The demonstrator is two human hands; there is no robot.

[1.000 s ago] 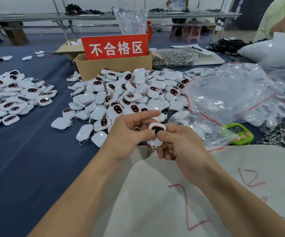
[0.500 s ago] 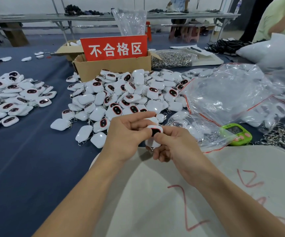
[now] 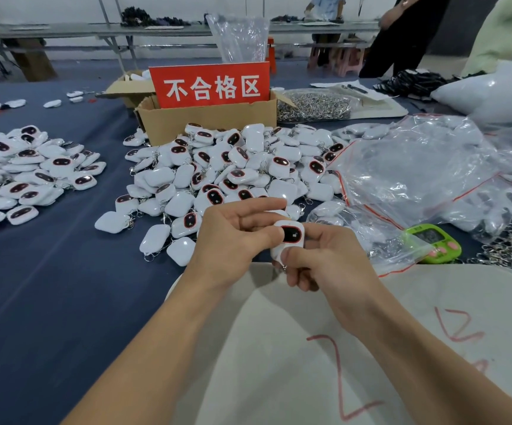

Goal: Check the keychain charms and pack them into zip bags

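A white keychain charm [image 3: 290, 236] with a dark red-rimmed window is held up between both hands, just above the near edge of the table. My left hand [image 3: 230, 237] pinches its left side with the thumb, index finger stretched out above it. My right hand [image 3: 325, 259] grips it from the right and below, thumb on its lower face. A small metal ring hangs under it. Behind lies a big heap of the same charms [image 3: 233, 167]. Clear zip bags [image 3: 417, 173] with red seal lines lie to the right, some holding charms.
A second charm pile [image 3: 24, 173] covers the left of the blue table. A cardboard box [image 3: 205, 121] with a red sign stands behind the heap. A green timer [image 3: 432, 242], loose metal clasps [image 3: 509, 250] and a bag of clasps [image 3: 313, 107] lie right. White cloth [image 3: 310, 348] covers my lap.
Both hands kept hold of the same charm and shifted it slightly; my right thumb slid lower on its face, leaving the dark window more exposed.
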